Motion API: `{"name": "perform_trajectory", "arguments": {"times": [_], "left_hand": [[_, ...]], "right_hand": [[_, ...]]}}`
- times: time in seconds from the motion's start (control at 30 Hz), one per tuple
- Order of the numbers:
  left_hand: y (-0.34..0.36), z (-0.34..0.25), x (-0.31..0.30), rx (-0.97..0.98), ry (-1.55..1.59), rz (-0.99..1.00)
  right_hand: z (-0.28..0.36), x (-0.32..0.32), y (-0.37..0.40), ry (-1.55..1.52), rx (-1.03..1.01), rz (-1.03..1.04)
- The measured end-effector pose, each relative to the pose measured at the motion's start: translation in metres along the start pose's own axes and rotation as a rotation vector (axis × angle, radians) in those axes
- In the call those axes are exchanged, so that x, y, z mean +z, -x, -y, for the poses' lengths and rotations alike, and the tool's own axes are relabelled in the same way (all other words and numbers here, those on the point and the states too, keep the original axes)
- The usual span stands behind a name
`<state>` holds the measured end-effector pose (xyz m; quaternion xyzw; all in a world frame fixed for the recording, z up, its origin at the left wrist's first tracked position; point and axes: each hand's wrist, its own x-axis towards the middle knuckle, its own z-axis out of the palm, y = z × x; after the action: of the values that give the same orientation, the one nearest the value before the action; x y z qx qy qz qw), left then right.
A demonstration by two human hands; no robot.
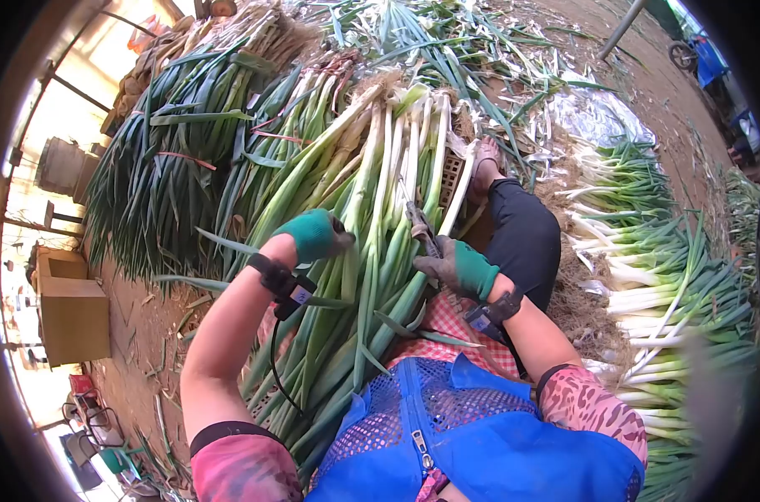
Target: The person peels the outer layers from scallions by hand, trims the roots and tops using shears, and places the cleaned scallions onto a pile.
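Observation:
My left hand [313,236], in a green glove with dark fingers, is closed just above the leek stalks; what its curled fingers hold, if anything, is hidden. My right hand [459,268], gloved the same way, grips a knife [422,227] with a dark, worn handle. Its narrow blade points away from me over the stalks. A large bundle of long green onions or leeks [370,197] lies across my lap, white ends away from me and green leaves toward my body. A pale perforated crate [451,177] shows partly beneath the white ends.
Tied leek bundles [166,167] are piled at left. On my right, a long row of leeks [648,276] lies with roots toward me. Loose leaves [413,33] litter the ground ahead, near silvery plastic sheeting [602,113]. A wooden box [70,314] stands far left.

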<state>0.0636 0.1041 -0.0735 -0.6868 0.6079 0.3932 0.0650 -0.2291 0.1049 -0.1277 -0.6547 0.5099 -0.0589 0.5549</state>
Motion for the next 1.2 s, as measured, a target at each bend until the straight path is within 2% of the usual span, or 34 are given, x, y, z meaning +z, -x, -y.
{"name": "perform_trajectory", "arguments": {"times": [0.07, 0.17, 0.2, 0.3, 0.4, 0.47, 0.5, 0.53, 0.6, 0.7, 0.73, 0.8, 0.87, 0.9, 0.97, 1.03, 1.07, 1.1, 1.17, 1.2], "left_hand": [[-0.03, 0.023, 0.022, 0.054, 0.016, -0.426], [-0.048, 0.033, 0.035, -0.107, 0.282, -0.249], [-0.042, 0.022, 0.037, -0.122, 0.391, -0.175], [-0.044, 0.012, 0.049, 0.008, 0.36, -0.34], [-0.017, -0.025, 0.035, -0.103, 0.294, -0.237], [-0.041, 0.009, 0.059, 0.332, 0.087, -0.261], [-0.051, 0.024, 0.072, 0.582, -0.265, -0.342], [-0.062, 0.039, 0.085, 0.813, -0.613, -0.518], [-0.068, 0.043, 0.098, 0.864, -0.583, -0.569], [-0.06, 0.03, 0.105, 0.756, -0.322, -0.482], [-0.051, 0.019, 0.103, 0.62, -0.165, -0.374], [-0.036, 0.008, 0.091, 0.676, -0.451, -0.377], [-0.047, 0.015, 0.103, 0.841, -0.32, -0.537], [-0.053, 0.019, 0.111, 0.921, -0.252, -0.616], [-0.057, 0.022, 0.123, 0.903, 0.043, -0.574], [-0.056, 0.023, 0.125, 0.874, 0.055, -0.553], [-0.054, 0.024, 0.123, 0.856, -0.078, -0.554], [-0.053, 0.025, 0.121, 0.836, -0.212, -0.555], [-0.055, 0.03, 0.126, 0.76, -0.165, -0.478], [-0.053, 0.03, 0.126, 0.731, -0.131, -0.458]], "right_hand": [[0.004, -0.001, 0.008, 0.016, 0.048, 0.027], [-0.014, 0.01, 0.012, 0.111, -0.04, -0.026], [0.0, 0.007, 0.023, 0.126, 0.019, 0.036], [0.015, 0.007, 0.044, 0.029, -0.028, 0.135], [0.024, 0.006, 0.05, -0.01, 0.033, 0.147], [0.025, 0.006, 0.051, -0.029, 0.049, 0.153], [0.023, 0.007, 0.052, -0.018, 0.047, 0.157], [0.022, 0.007, 0.053, -0.006, 0.047, 0.163], [0.019, 0.008, 0.05, 0.028, 0.044, 0.16], [0.022, 0.002, 0.037, 0.074, 0.034, 0.108], [0.025, 0.0, 0.03, 0.088, 0.029, 0.086], [0.029, -0.001, 0.014, 0.095, 0.031, 0.029], [0.026, -0.003, -0.007, 0.182, -0.022, -0.077], [0.026, -0.007, -0.021, 0.171, -0.026, -0.035], [0.028, -0.015, -0.055, 0.147, -0.035, 0.051], [0.031, -0.019, -0.089, -0.02, 0.12, 0.064], [0.024, -0.023, -0.12, 0.193, 0.097, 0.031], [0.011, -0.028, -0.145, 0.459, -0.133, 0.064], [0.004, -0.04, -0.174, 0.995, -0.594, -0.006], [0.005, -0.044, -0.178, 1.014, -0.59, -0.03]]}}
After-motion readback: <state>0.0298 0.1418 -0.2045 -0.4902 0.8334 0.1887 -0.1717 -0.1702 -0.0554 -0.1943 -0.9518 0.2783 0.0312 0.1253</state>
